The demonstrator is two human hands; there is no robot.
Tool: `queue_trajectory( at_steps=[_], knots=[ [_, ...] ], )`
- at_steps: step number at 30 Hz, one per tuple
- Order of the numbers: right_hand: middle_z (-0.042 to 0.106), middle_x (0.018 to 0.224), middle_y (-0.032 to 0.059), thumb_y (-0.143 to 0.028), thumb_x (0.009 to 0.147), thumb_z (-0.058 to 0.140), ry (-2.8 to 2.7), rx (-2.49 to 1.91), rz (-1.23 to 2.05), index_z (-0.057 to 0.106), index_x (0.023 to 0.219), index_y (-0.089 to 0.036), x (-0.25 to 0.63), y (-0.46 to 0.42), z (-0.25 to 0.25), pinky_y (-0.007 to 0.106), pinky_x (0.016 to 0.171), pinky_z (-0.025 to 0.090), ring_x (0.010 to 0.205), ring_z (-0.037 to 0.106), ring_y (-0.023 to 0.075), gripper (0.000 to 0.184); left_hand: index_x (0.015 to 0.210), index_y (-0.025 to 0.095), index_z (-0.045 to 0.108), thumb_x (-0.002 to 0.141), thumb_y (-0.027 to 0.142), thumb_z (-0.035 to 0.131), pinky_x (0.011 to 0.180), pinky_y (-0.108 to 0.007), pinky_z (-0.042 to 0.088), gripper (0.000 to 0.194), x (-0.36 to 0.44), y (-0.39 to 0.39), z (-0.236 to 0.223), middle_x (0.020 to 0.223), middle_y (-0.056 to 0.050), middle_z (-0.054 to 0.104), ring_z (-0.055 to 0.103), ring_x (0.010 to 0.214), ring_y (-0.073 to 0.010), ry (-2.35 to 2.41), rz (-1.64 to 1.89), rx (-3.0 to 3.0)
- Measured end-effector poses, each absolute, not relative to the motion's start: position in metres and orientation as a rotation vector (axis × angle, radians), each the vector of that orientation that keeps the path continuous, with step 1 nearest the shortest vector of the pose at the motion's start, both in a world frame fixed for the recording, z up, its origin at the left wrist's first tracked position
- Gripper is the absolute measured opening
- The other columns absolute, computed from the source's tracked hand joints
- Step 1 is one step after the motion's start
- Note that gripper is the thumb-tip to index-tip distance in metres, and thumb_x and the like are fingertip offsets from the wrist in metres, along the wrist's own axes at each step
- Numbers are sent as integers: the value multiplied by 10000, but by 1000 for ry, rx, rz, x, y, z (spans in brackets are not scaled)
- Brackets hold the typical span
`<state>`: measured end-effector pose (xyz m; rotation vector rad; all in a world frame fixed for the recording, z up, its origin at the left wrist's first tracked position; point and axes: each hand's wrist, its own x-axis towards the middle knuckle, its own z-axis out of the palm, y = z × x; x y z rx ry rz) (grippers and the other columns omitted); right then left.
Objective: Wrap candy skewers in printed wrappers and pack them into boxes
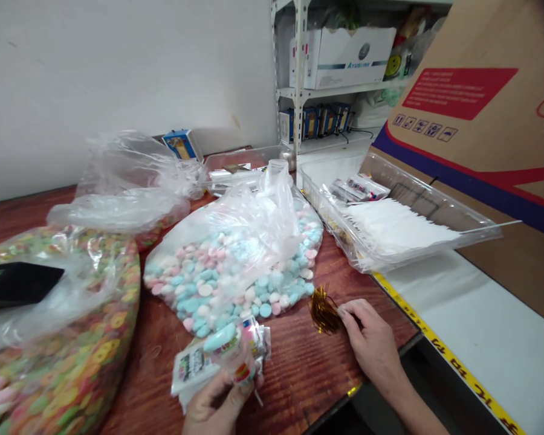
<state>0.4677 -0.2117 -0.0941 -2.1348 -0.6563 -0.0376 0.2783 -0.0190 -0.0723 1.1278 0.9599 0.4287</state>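
Observation:
My left hand [222, 405] is closed around a small clear filled bag [236, 356], with pale blue candy at its top and colourful print on its side. A thin white stick pokes out below my fingers. Just behind lie a white printed packet [190, 368] and a small shiny wrapped packet [256, 335], partly covered by the held bag. At the right edge of the table, my right hand [374, 338] pinches the end of a bundle of gold twist ties [324, 311]. Whether one tie or several are between those fingertips is too small to tell.
A large bag of pastel candies [263, 290] fills the table's middle. To the left lies a big bag of ring-shaped candies [100, 362] with a black object [22, 283] on it. A clear tray [372, 266] holds white sticks. A cardboard box [480, 139] and shelving [301, 78] stand behind.

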Motion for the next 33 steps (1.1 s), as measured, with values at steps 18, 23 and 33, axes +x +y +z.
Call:
queue_trajectory(
  at_steps=[18, 23, 33],
  knots=[
    [526, 529, -33, -174, 913, 488, -1176, -2118, -485, 522, 672, -226, 380, -170, -50, 306, 545, 306, 471, 504, 135, 249, 948, 185, 657, 871, 83, 390, 597, -260, 475, 296, 304, -50, -43, 759, -65, 595, 574, 671, -178, 505, 694, 2637],
    [473, 497, -13, -197, 907, 481, -1222, -2250, -573, 467, 604, -238, 371, -156, -58, 339, 541, 258, 457, 431, 159, 305, 933, 182, 632, 878, 131, 497, 586, -256, 466, 154, 295, -54, -51, 701, -44, 582, 570, 628, -169, 456, 778, 2693],
    [475, 507, -10, -185, 909, 492, -1230, -2215, -549, 455, 613, -237, 367, -157, -58, 341, 548, 250, 474, 426, 164, 302, 1133, 162, 612, 859, 64, 522, 700, -243, 498, 305, 288, -54, -52, 818, -74, 657, 629, 745, -164, 386, 854, 2524]
  ],
)
